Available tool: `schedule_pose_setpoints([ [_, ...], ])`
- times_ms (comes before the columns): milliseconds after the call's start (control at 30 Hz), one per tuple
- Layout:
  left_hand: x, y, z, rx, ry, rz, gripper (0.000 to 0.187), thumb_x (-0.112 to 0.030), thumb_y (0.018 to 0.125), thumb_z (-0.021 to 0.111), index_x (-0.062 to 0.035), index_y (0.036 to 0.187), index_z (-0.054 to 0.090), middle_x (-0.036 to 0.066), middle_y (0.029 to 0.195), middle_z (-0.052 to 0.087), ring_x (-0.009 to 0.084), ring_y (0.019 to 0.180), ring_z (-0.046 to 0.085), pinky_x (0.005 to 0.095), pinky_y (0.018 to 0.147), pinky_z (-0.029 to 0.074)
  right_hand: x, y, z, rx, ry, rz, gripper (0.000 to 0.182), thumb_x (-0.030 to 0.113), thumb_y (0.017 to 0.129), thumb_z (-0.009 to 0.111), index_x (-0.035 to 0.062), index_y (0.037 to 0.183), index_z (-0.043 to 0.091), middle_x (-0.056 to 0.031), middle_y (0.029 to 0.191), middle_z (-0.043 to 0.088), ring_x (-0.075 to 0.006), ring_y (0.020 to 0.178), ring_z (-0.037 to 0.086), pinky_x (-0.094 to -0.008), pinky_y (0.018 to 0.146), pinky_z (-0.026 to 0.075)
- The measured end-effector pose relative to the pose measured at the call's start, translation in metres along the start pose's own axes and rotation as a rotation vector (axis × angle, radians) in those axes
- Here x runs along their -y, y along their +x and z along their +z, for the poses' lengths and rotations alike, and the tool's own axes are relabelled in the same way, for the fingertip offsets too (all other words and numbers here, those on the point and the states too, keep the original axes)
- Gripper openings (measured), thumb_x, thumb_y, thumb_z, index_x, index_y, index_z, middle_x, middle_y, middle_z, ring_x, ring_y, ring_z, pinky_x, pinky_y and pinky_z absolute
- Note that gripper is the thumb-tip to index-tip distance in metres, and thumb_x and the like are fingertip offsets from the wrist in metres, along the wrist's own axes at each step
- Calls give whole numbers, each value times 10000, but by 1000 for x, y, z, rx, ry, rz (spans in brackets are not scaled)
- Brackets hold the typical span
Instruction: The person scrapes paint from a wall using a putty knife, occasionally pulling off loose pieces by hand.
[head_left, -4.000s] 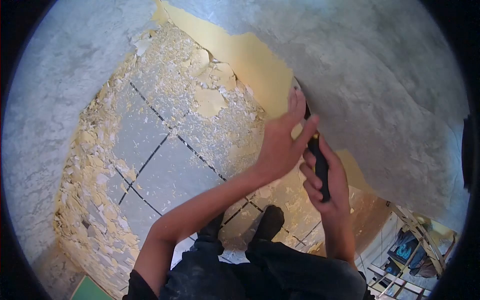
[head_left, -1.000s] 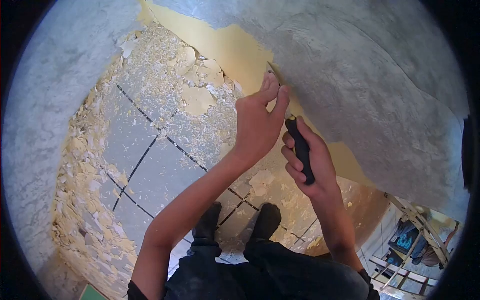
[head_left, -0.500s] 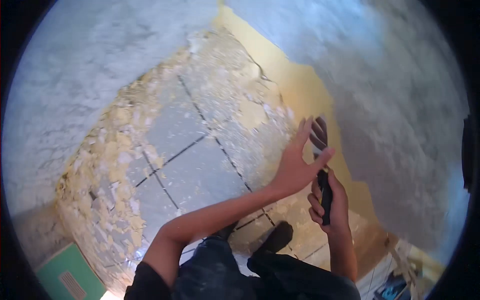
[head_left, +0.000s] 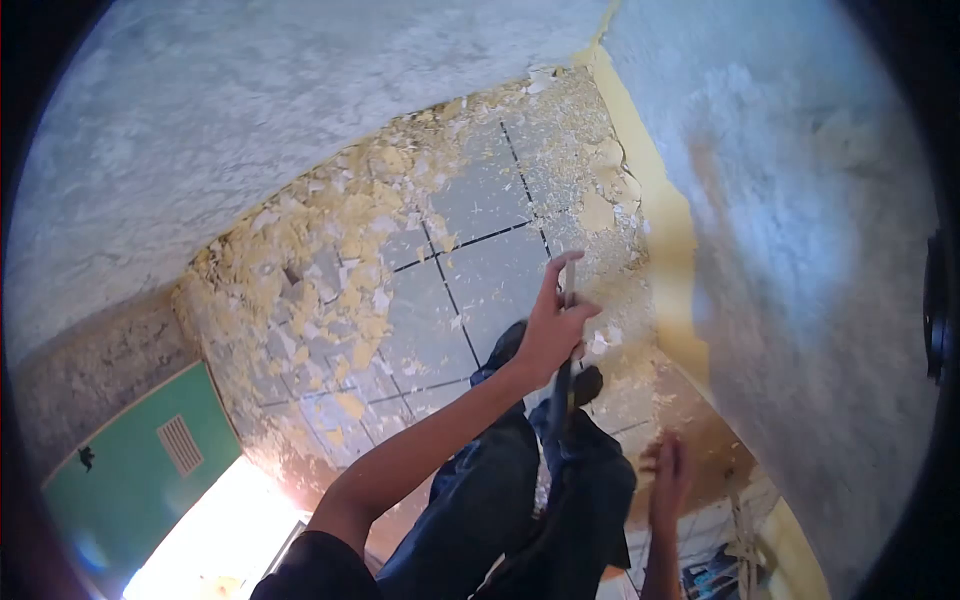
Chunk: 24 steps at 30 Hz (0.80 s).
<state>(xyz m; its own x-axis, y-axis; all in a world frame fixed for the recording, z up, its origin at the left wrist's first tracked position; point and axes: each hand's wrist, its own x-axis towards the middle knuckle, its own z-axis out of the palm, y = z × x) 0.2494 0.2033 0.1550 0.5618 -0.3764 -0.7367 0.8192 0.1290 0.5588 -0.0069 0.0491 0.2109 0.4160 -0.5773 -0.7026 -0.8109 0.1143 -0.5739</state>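
Observation:
My left hand (head_left: 555,325) is over the floor just ahead of my knees, closed around a scraper (head_left: 560,395) near its blade end. The scraper's dark handle points back toward my legs, and its narrow blade shows edge-on between thumb and index finger. Lower right, my right hand (head_left: 669,475) is apart from the scraper, blurred by motion. Its fingers look loosely bent and apart, and nothing shows in them.
Yellow paint flakes (head_left: 345,270) litter the grey tiled floor (head_left: 480,205), thickest along the left wall (head_left: 250,90). A yellow strip (head_left: 672,250) runs along the base of the right wall (head_left: 790,250). A green door (head_left: 140,470) with a vent stands lower left, beside bright light.
My right hand has let go of the scraper's handle and moved down, away from it. My left hand now holds the scraper, shifted left and lower. The view has turned, showing more of the door.

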Motion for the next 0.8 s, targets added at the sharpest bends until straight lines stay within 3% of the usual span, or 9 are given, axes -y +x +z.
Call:
schedule_pose_setpoints([
  [67,-16,-48,-12,31,52,-38,700,-11,848,611,-267,1425,307,16,768,448,87,466,384,253,389,367,-10,-82,-26,-45,-98,48,218,181,983,518,-9,1046,603,-99,869,615,-140,769,581,-273,643,470],
  [100,-18,-73,-14,8,126,7,686,-5,845,614,-264,1415,334,12,758,451,86,455,385,250,384,361,-46,-119,-49,-115,-472,-67,198,180,956,559,-15,982,584,-142,853,618,-200,725,594,-322,621,472],
  [133,-23,-96,-18,-17,203,61,672,1,842,618,-262,1405,360,9,748,454,84,444,385,248,378,354,-8,-164,-55,-53,-629,94,205,176,940,564,-24,982,575,-192,840,627,-282,736,627,-377,644,487],
  [167,-29,-120,-23,-33,231,67,661,-5,825,628,-225,1393,370,25,806,516,95,529,451,259,438,389,-30,-204,-82,63,-771,203,255,216,937,536,0,1056,601,-251,998,616,-371,936,622,-467,782,495],
  [200,-33,-144,-28,-39,259,74,653,-11,809,638,-188,1381,379,41,864,579,106,613,517,269,498,425,-43,-244,-104,143,-912,210,263,274,921,570,67,1080,602,-197,963,630,-335,929,621,-460,789,501],
  [233,-34,-167,-32,-73,281,68,657,-14,802,650,-199,1377,391,32,830,574,107,598,512,271,507,420,-65,-293,-131,357,-1259,-408,368,55,931,414,-91,1255,506,-234,1005,633,-307,821,621,-360,710,524],
  [267,-37,-188,-35,-106,304,74,662,-18,795,661,-210,1373,403,23,796,570,109,583,508,272,516,415,-87,-329,-160,512,-1318,-657,424,32,828,476,-164,1203,503,-295,1104,605,-296,940,620,-343,802,508],
  [400,-74,-277,-36,-195,343,-33,681,-33,787,673,-267,1373,418,-14,668,510,97,520,471,277,469,401,-60,-331,-171,459,-1320,-693,402,78,839,490,-121,1187,523,-282,1123,593,-310,972,601,-374,820,499],
  [800,-122,-423,2,-199,331,123,691,5,799,675,-268,1375,407,42,747,512,109,422,475,270,358,389,-15,-402,-178,435,-1153,-637,324,265,884,549,50,1122,600,-230,1200,545,-369,1104,522,-500,892,465],
])
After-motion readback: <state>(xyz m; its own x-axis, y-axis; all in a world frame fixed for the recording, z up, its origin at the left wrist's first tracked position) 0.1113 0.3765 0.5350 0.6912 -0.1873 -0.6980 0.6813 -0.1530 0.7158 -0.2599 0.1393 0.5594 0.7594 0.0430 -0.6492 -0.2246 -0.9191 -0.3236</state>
